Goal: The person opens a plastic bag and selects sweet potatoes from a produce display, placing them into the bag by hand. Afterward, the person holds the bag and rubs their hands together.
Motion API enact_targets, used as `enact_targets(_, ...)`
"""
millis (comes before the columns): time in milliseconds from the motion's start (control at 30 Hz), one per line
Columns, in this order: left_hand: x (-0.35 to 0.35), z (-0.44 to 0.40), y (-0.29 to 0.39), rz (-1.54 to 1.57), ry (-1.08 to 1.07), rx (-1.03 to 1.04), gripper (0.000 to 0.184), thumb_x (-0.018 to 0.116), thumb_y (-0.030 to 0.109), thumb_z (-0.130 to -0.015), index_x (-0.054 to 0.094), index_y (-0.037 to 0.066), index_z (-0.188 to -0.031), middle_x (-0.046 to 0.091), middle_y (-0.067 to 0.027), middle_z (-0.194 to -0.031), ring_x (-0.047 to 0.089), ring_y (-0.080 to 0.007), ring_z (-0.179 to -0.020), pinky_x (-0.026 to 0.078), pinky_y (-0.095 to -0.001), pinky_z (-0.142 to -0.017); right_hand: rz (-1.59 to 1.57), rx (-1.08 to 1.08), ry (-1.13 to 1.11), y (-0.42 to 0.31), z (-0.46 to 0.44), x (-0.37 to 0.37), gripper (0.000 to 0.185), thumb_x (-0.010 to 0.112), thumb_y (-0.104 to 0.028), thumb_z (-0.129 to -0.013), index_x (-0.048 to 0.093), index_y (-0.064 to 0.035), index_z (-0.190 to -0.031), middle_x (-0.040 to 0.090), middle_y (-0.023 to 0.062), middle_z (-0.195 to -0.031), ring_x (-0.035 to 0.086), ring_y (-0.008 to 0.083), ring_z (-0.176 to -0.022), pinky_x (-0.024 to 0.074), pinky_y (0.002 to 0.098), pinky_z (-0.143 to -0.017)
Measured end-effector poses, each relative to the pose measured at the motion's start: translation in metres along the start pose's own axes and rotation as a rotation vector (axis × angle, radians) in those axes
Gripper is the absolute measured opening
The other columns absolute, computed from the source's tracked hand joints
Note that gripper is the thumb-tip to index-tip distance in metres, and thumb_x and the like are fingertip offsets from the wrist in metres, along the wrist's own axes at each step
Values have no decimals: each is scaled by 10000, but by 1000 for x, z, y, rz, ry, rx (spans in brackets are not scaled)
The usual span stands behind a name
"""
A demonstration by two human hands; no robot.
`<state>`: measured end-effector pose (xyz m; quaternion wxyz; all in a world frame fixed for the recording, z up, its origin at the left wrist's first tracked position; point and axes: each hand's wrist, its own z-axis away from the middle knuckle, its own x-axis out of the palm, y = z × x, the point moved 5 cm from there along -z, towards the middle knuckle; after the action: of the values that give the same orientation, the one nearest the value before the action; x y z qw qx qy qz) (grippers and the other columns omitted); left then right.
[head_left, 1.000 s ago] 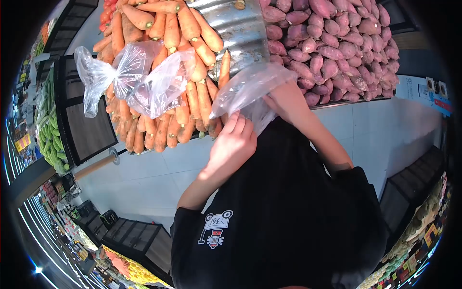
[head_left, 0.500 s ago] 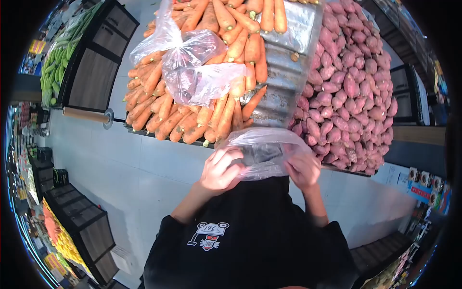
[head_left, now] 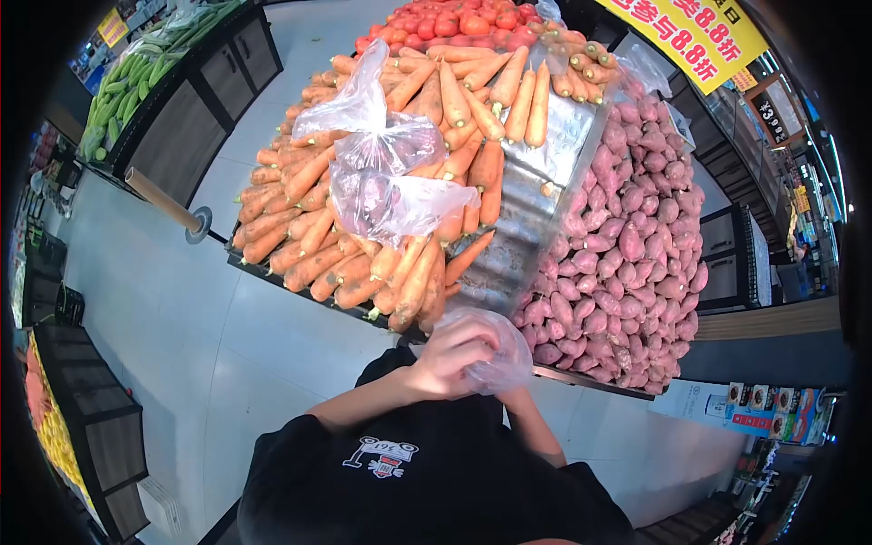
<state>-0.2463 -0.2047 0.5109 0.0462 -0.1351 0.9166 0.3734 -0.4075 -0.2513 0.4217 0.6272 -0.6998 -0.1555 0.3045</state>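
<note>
My left hand [head_left: 451, 357] has its fingers curled on a clear plastic bag [head_left: 509, 356] in front of my chest. The bag is bunched up and looks rounded. My right hand is hidden behind or inside the bag; only the wrist and forearm show below it, so its fingers cannot be made out. Just beyond the bag lies a heap of carrots [head_left: 313, 268]. Resting on those carrots is a knotted plastic bag [head_left: 386, 195] with dark reddish things inside, blurred by the film.
Sweet potatoes [head_left: 627, 263] are piled to the right of a bare ridged metal tray [head_left: 513, 213]. Tomatoes [head_left: 463, 25] lie at the back. A cardboard roll [head_left: 163, 202] sticks out at the stand's left corner. Green vegetables [head_left: 123, 95] fill another stand further left.
The bag was held wide open between both hands; now it is gathered up, with the left hand over it and the right hand hidden. The view has tilted up, showing tomatoes and a yellow sign.
</note>
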Motion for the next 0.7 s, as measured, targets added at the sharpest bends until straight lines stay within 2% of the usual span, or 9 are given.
enact_targets(133,-36,-3,-5,-9,113,-186,436,802,7,-824,705,-7,-1248,602,-213,-1416,612,-367,-1301,512,-477,-1075,289,-108,271,10,-7,-26,356,731,-157,-912,665,-34,-1239,646,152,-1268,644,339,-1132,521,418,-959)
enact_targets(167,-38,-4,-7,121,60,-334,774,792,3,-825,519,-12,-1549,430,-242,-1626,425,-381,-1532,387,-494,-1236,382,-158,355,16,-4,-36,354,725,-160,-918,662,-32,-1242,645,154,-1272,650,338,-1121,524,420,-958)
enact_targets(233,-37,-1,-17,252,20,-367,910,791,18,-842,354,-7,-1640,344,-238,-1687,311,-374,-1601,308,-492,-1285,415,-160,470,28,1,-41,398,697,-157,-947,639,-24,-1318,642,139,-1318,653,313,-1163,524,423,-1012)
enact_targets(300,-29,6,-30,445,-18,-472,1100,826,88,-864,132,-23,-1710,237,-241,-1751,182,-348,-1660,218,-477,-1329,-167,-11,559,44,6,-50,467,700,-180,-973,595,-20,-1399,636,123,-1360,614,289,-1259,479,423,-1108)
enact_targets(400,-5,20,-37,454,-333,-778,1187,862,41,-811,91,-20,-1711,129,-223,-1793,130,-320,-1676,152,-498,-1341,-754,141,586,48,1,-47,528,708,-198,-988,556,-20,-1461,620,113,-1403,579,271,-1328,445,424,-1170)
enact_targets(433,11,21,-39,346,-378,-719,1218,895,94,-805,94,11,-1719,241,-208,-1762,229,-329,-1646,201,-479,-1329,-815,173,533,46,-4,-39,541,711,-202,-989,547,-21,-1472,614,112,-1413,571,269,-1338,439,424,-1178)
enact_targets(467,26,24,-42,352,-410,-760,1119,908,328,-856,237,-55,-1666,335,-261,-1702,292,-383,-1602,250,-442,-1313,-833,195,471,43,-9,-30,555,715,-205,-990,537,-21,-1483,607,111,-1424,563,266,-1349,434,425,-1185)
enact_targets(533,49,36,-43,134,-543,-764,851,887,337,-873,490,-4,-1544,511,-234,-1590,483,-381,-1479,390,-446,-1227,-826,211,360,36,-17,-14,582,721,-212,-992,519,-23,-1504,595,110,-1446,547,261,-1370,422,426,-1199)
enact_targets(700,34,59,-98,13,-292,-768,428,801,374,-909,710,45,-1168,735,-222,-1122,710,-388,-1063,553,-472,-912,-596,119,17,5,-28,-31,653,738,-228,-996,474,-27,-1558,564,106,-1500,507,247,-1423,394,427,-1235)
